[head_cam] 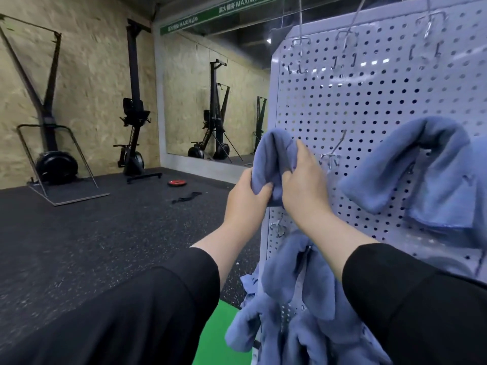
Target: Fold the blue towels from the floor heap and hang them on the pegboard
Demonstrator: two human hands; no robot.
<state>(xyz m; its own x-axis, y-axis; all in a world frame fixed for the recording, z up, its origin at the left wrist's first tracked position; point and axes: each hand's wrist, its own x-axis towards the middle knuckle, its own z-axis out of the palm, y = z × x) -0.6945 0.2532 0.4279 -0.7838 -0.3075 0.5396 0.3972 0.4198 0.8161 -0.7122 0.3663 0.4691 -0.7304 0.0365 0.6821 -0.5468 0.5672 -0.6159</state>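
Gym room, chipboard walls, dark speckled rubber floor [92,233] with a green patch [221,327] near the pegboard's foot. Wall mirror [210,101] under a green banner; two ski-type machines [50,143] along the left wall, a red weight plate [177,183] and a black strap [186,197] lying on the floor.

Grey pegboard [355,106] stands at right, wire hooks [329,158] in its holes. Both hands raised at its left edge, holding one folded blue towel [274,159]: left hand [246,196] grips the lower fold, fingers curled round the cloth; right hand [303,177] pinches the fold, thumb up against it. A second towel [427,175] hangs draped at right, a third [297,272] below the hands, more blue cloth [250,325] bunched lower down
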